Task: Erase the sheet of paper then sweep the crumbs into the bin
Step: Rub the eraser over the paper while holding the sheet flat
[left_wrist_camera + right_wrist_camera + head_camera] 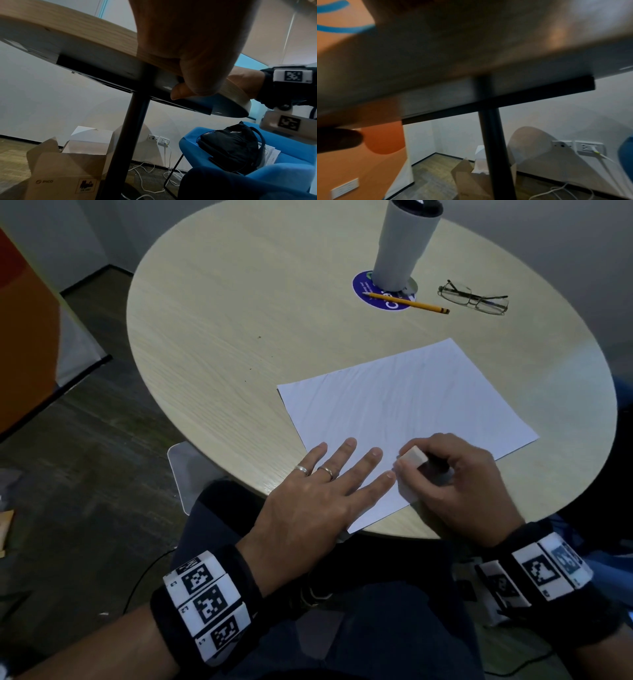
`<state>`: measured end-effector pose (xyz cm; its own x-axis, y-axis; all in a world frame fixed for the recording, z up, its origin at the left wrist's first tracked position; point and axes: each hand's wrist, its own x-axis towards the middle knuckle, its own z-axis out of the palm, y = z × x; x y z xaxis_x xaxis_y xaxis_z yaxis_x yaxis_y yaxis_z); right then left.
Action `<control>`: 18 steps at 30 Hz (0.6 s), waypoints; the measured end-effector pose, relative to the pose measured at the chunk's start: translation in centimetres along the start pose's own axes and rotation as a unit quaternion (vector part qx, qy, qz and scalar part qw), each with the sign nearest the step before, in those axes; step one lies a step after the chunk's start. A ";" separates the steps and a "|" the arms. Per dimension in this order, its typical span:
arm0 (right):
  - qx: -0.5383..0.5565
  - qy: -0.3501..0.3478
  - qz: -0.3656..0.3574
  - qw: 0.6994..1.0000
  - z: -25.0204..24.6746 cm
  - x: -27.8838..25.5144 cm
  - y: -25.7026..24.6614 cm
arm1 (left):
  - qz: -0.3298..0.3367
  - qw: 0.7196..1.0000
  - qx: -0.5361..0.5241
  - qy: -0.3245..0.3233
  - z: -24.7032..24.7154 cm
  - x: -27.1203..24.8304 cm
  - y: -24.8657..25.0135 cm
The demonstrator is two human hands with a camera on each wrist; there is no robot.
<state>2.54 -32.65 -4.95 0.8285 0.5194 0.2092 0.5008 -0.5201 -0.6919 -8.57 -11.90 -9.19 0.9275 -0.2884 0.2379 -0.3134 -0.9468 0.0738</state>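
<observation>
On the near edge of the round wooden surface (222, 364):
Sheet: the white sheet of paper (404, 405) lies flat and turned at an angle, its near corner reaching the rim in front of the person.
Left hand: the left hand (318, 494) lies palm down with fingers straight and spread, pressing the near left part of the sheet; two rings show on its fingers. From the left wrist view its thumb hooks under the rim of the surface.
Right hand: the right hand (455, 487) has its fingers curled round a white eraser (412, 462), which is pressed to the sheet just beside the left fingertips.
Eraser: blurred at its lower end, upper end sticks out above the thumb.
Bin: a grey cylindrical bin (404, 241) stands upright at the far side, on a round blue sticker (380, 296).
Pencil: a yellow pencil (407, 302) lies across the sticker, near the bin's base.
Glasses: a pair of glasses (474, 297) rests just right of the pencil.
Under the surface: a black pedestal leg (132, 135), an open cardboard box (65, 169) and a blue chair (274, 155) with a black bag (229, 143) on it.
</observation>
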 end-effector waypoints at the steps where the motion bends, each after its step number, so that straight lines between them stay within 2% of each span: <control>1: 0.006 0.003 0.014 1.000 -0.2 0.3 0.4 | -0.001 1.000 0.000 -0.004 0.0 0.0 0.0; 3: 0.026 0.020 0.049 0.998 -1.1 0.9 1.6 | -0.004 1.000 -0.004 -0.007 0.0 0.0 0.1; 8: -0.004 0.025 0.022 0.999 -0.9 0.7 1.1 | 0.012 0.999 -0.031 -0.033 -0.7 0.1 -0.6; 11: 0.035 0.018 0.047 0.998 -0.7 0.7 1.1 | -0.001 0.997 -0.051 -0.064 -1.7 0.0 -0.5; 13: 0.046 0.022 0.050 0.997 -0.8 0.9 1.2 | -0.030 0.995 -0.084 -0.048 -2.2 -0.1 0.0; 18: -0.005 -0.008 -0.010 1.000 0.6 0.6 -0.1 | -0.059 0.991 -0.120 0.003 -1.8 0.2 0.3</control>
<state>2.86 -31.89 -5.12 0.8141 0.5407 0.2120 0.5199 -0.5159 -0.6808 -8.84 -12.01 -7.41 0.9594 -0.1759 0.2204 -0.2429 -0.9125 0.3291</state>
